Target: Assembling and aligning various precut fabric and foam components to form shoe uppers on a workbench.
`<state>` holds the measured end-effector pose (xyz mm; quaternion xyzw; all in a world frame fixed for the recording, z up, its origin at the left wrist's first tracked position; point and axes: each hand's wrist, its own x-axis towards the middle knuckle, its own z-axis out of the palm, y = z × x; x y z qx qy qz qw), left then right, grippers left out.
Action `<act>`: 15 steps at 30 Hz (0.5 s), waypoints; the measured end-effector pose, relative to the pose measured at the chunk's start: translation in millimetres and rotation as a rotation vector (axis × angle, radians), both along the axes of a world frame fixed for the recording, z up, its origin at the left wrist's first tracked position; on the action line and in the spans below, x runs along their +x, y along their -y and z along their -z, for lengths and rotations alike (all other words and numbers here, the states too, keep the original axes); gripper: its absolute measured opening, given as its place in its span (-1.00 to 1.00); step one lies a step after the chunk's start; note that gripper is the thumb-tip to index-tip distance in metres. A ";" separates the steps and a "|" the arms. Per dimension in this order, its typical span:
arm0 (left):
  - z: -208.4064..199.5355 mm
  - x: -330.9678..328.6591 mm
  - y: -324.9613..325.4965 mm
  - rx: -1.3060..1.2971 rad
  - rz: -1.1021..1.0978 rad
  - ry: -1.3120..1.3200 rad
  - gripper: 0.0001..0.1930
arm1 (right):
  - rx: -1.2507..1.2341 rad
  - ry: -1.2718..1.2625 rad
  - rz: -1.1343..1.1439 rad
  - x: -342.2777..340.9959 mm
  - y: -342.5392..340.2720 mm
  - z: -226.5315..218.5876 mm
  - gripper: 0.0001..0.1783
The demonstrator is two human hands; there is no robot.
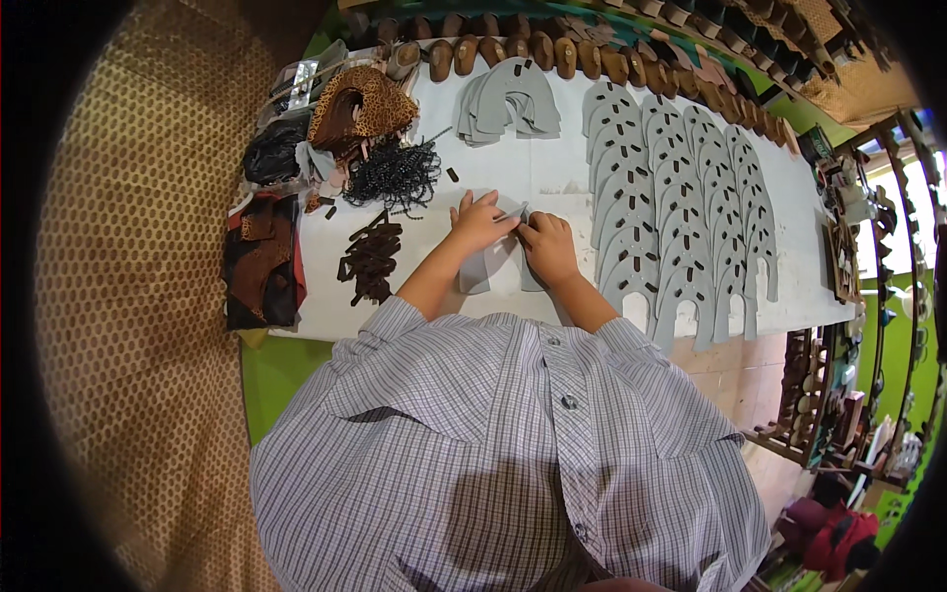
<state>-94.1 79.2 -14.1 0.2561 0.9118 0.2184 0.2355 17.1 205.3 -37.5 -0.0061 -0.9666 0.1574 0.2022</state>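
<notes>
A grey U-shaped shoe upper piece (pixel 476 273) lies on the white table in front of me, partly covered by my hands. My left hand (pixel 478 227) rests over its curved top, some fingers spread, with the thumb and forefinger at a raised bit of its edge. Close beside it, my right hand (pixel 550 247) is closed, its fingertips pinching the same piece near a small dark spot. Whether that spot is a separate tab cannot be made out. A heap of dark brown strips (pixel 371 259) lies left of my left forearm.
Overlapping rows of grey uppers with dark tabs (pixel 623 232) cover the right side. More grey uppers (pixel 493 99) are stacked at the back. Black cords (pixel 395 178), leopard-print material (pixel 363 104) and dark pieces (pixel 263 259) crowd the left. Brown shoe forms (pixel 543 51) line the far edge.
</notes>
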 end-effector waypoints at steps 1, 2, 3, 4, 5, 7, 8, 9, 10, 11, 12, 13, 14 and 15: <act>0.9 -4.4 -1.3 0.121 -0.074 0.146 -0.57 | -0.003 -0.001 0.004 0.1 -0.8 -0.5 -0.80; 3.9 -8.6 -1.9 0.242 -0.151 0.293 -0.57 | -0.005 -0.010 -0.009 0.8 -1.9 -0.4 -0.80; 7.6 -12.6 -1.6 0.240 -0.147 0.292 -0.57 | -0.006 -0.019 -0.019 1.6 -3.4 -0.2 -0.81; 11.4 -16.8 -0.9 0.398 -0.160 0.494 -0.59 | -0.008 -0.019 -0.014 2.3 -5.0 0.0 -0.81; 19.4 -21.5 0.2 0.556 -0.175 0.695 -0.61 | 0.032 0.003 -0.012 3.1 -6.0 0.0 -0.80; 60.6 -37.6 7.4 0.560 -0.153 0.683 -0.68 | 0.074 0.018 -0.037 1.1 -1.2 -4.2 -0.79; 73.6 -42.3 9.3 0.557 -0.116 0.681 -0.75 | 0.076 0.043 -0.059 0.5 0.0 -5.1 -0.80; 59.8 -38.0 2.4 0.551 -0.100 0.689 -0.75 | 0.076 0.074 -0.054 2.7 -4.4 -2.5 -0.80; 45.5 -33.4 -3.3 0.352 0.084 0.239 -0.81 | 0.076 0.078 -0.037 4.2 -6.9 0.5 -0.80; 32.6 -28.9 -3.5 0.148 0.245 -0.218 -0.86 | 0.004 0.025 -0.036 3.6 -5.0 1.3 -0.81; 33.7 -28.3 -2.8 0.149 0.245 -0.219 -0.86 | -0.068 -0.028 -0.036 3.0 -3.8 1.8 -0.81; 34.8 -28.1 -1.4 0.199 0.218 -0.230 -0.88 | -0.067 -0.029 -0.037 2.7 -3.8 2.0 -0.81; 33.6 -26.7 0.1 0.247 0.192 -0.239 -0.88 | -0.085 -0.050 -0.030 2.9 -2.9 2.2 -0.81; 32.4 -25.5 1.2 0.247 0.192 -0.238 -0.88 | -0.103 -0.071 -0.024 3.0 -2.3 2.3 -0.82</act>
